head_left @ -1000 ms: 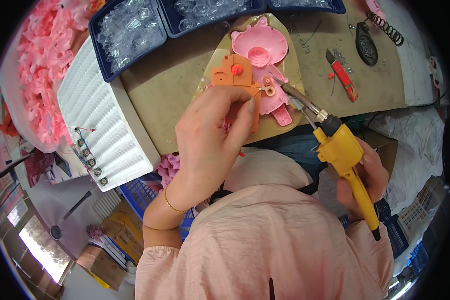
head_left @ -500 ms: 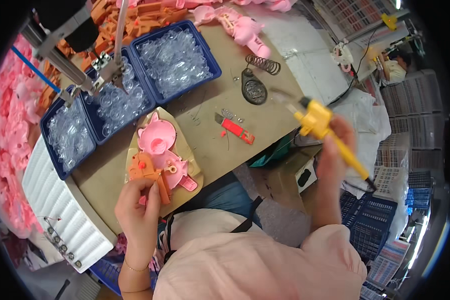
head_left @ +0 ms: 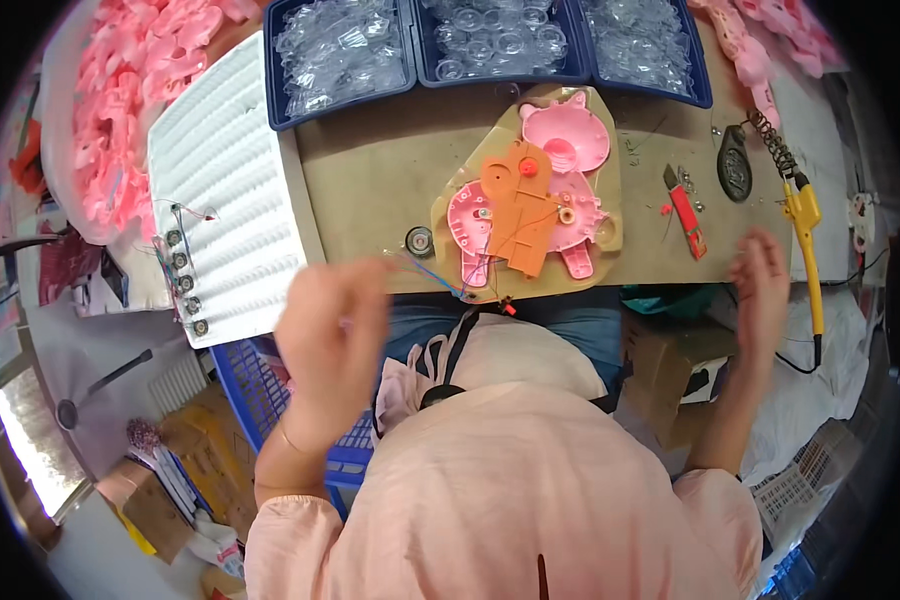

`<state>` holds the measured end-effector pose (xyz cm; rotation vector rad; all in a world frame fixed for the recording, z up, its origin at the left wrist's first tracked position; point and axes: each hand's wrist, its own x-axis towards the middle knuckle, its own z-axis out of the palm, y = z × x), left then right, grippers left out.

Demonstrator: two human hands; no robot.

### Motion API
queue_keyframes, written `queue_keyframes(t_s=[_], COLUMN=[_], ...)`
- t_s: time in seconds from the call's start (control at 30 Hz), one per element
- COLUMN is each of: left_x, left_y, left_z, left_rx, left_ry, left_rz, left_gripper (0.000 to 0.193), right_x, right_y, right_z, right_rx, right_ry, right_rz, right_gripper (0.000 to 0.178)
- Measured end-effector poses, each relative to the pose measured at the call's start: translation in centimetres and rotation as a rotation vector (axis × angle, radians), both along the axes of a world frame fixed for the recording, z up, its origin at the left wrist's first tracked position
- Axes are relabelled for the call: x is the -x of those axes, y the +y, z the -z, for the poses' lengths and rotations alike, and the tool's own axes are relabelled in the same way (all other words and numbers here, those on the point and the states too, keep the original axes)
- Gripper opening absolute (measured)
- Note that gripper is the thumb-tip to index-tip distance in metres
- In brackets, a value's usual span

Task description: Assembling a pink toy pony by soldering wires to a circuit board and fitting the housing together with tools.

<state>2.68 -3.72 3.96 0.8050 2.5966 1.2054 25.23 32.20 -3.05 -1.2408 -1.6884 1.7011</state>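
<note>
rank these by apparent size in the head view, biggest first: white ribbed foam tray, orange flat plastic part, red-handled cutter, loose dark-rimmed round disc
1. White ribbed foam tray
2. Orange flat plastic part
3. Red-handled cutter
4. Loose dark-rimmed round disc, clearly smallest

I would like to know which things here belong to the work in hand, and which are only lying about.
Seemingly in the job:
pink plastic animal-shaped shell
flat orange plastic part
small round black-rimmed disc
thin red and blue wires near the left hand
yellow-handled soldering iron

Apparently just lying about:
red utility knife
blue slatted plastic basket
brown cardboard box
</note>
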Motion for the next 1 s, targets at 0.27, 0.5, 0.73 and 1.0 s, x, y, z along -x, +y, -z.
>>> queue_keyframes(t_s=[0.27, 0.5, 0.73, 1.0], left_x=[-2.5, 0.9, 5.7, 1.6], left_y=[2.2, 2.0, 4.7, 2.9], left_z=[3.7, 0.2, -0.9, 3.5], left_rx=[0.134, -0.187, -0.508, -0.423], left_ry=[0.622, -0.389, -0.549, -0.927], left_rz=[0.381, -0.022, 0.133, 0.098], left_gripper=[0.041, 0.016, 0.017, 0.026], right_x=[19.1, 22.5, 18.3, 13.1], right_y=[-10.1, -9.0, -7.9, -11.8], right_z=[-5.7, -6.3, -10.8, -7.1], right_rx=[-0.989, -0.624, -0.553, -0.757], right_ry=[0.328, 0.127, 0.118, -0.12], right_rz=[-1.024, -1.265, -0.748, -0.814], right_gripper=[0.016, 0.009, 0.01, 0.017])
